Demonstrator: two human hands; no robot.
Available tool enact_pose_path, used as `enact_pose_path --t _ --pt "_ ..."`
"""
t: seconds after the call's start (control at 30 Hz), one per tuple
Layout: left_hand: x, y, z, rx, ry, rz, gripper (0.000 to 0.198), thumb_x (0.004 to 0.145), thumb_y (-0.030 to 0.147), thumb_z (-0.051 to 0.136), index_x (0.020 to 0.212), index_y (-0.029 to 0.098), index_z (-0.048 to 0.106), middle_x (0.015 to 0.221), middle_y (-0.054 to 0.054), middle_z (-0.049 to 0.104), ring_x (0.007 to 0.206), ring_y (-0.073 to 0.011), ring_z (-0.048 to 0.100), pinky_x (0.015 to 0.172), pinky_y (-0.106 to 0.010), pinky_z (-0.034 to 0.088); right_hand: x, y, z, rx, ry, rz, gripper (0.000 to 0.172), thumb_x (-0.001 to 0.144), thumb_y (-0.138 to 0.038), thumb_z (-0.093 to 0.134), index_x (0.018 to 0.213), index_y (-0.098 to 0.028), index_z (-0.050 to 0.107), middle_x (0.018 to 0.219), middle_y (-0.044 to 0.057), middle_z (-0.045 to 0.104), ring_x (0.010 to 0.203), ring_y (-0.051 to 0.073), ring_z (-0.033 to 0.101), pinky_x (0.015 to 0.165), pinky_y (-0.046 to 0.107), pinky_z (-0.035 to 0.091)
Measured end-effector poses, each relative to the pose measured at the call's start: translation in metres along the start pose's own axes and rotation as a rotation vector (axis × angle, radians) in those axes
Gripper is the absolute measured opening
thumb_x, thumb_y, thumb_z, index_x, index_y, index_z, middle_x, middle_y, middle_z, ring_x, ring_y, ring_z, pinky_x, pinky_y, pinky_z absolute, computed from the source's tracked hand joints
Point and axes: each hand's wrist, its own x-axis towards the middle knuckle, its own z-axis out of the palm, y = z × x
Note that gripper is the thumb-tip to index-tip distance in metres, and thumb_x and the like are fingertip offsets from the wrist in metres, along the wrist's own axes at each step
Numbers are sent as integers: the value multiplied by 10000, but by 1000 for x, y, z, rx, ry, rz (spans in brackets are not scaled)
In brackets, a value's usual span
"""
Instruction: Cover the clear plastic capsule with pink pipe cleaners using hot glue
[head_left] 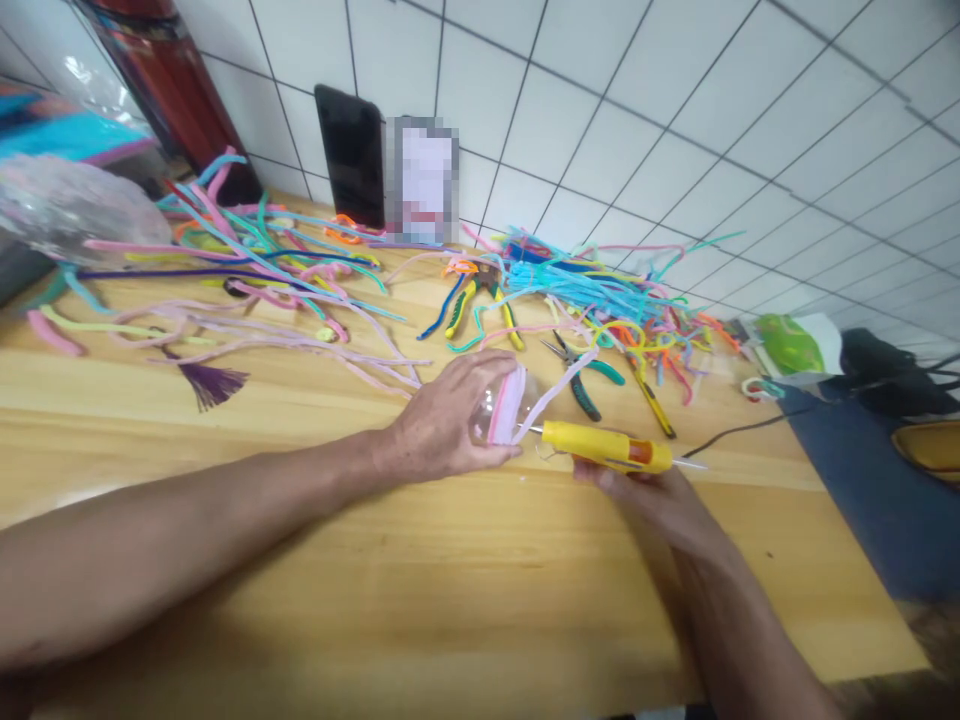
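My left hand (pixel 450 415) is closed round a clear, rounded plastic piece (pixel 484 412), its kind partly hidden by my fingers. Pale pink and lilac pipe cleaners (pixel 508 408) are wrapped in a band about it, and one loose end (pixel 559 390) sticks up to the right. In my right hand (pixel 637 490) is a yellow glue gun (pixel 600 447), gripped from below. Its metal nozzle points left and reaches the edge of the wrapped band; whether it touches cannot be made out. A glue stick (pixel 694 463) juts from the gun's rear.
Loose pipe cleaners (pixel 247 270) lie left, with a purple tassel (pixel 214 382). Behind my hands are yellow-green pliers (pixel 484 300), green-handled pliers (pixel 581 380), a yellow cutter (pixel 656 400) and a blue pipe-cleaner bundle (pixel 570 285). Two phones, one black (pixel 351 160), lean on the tiled wall.
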Motion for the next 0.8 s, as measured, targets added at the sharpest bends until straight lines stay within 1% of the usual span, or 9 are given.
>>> enact_pose_path --t 0.07,0.17,0.4,0.57,0.7,0.8 --pt "0 0 0 4 -1 4 955 814 401 933 1591 232 403 1556 -193 609 1499 -386 584 1248 -605 520 0 2 0 7 0 12 531 788 -745 854 990 -253 852 961 105 850 911 324 790 854 475 663" --pt "0 0 0 16 2 20 949 825 415 923 1594 234 397 1558 -192 611 1500 -381 587 1239 -600 530 1 2 0 10 -9 -2 539 786 -750 854 1019 -264 855 948 96 843 897 320 785 838 472 661" --pt "-1 -1 0 12 11 32 910 849 435 900 1584 220 410 1539 -200 621 1491 -374 596 1228 -591 540 3 -9 1 -20 -85 -18 548 822 -772 808 1039 -274 874 917 88 821 873 302 757 815 443 636" --pt "-1 -1 0 3 0 20 944 824 424 917 1591 229 404 1553 -197 613 1494 -383 589 1231 -608 531 3 -10 2 -5 -47 -16 552 810 -773 817 1028 -269 875 952 96 832 888 300 758 830 437 634" --pt "-1 0 0 14 2 18 921 843 437 904 1589 236 404 1560 -188 608 1498 -375 589 1235 -598 534 3 -7 0 -9 -77 -8 511 825 -742 822 1023 -274 876 952 97 834 907 313 764 850 455 634" --pt "-1 -1 0 11 3 20 929 839 431 911 1589 226 404 1550 -191 613 1495 -376 589 1234 -592 536 4 -7 0 -12 -71 -27 497 825 -736 825 998 -273 874 926 93 818 881 302 747 822 438 623"
